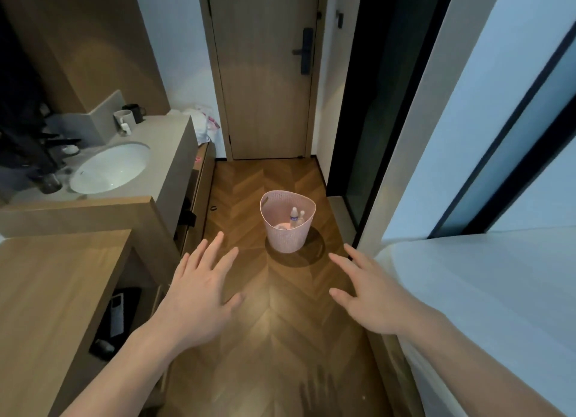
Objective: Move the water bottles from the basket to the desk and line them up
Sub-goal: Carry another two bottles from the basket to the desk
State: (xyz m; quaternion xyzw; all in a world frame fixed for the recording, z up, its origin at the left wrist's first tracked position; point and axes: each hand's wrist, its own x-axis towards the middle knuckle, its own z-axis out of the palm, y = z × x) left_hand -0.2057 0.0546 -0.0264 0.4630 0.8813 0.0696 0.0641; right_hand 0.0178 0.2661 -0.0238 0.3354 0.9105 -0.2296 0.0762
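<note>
Our left hand (199, 287) and right hand (371, 295), near, spread and empty; far ahead the basket (288, 232) holding bottles (294, 217), which we should grasp by the body and lift straight up.

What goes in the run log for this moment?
left hand: open | right hand: open | water bottles: in basket on floor | desk: no bottles seen

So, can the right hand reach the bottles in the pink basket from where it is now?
Probably yes. The right hand is open and empty, the basket is open on top, and only bare floor lies between them. The bottles stand upright inside, ahead of the hand.
</note>
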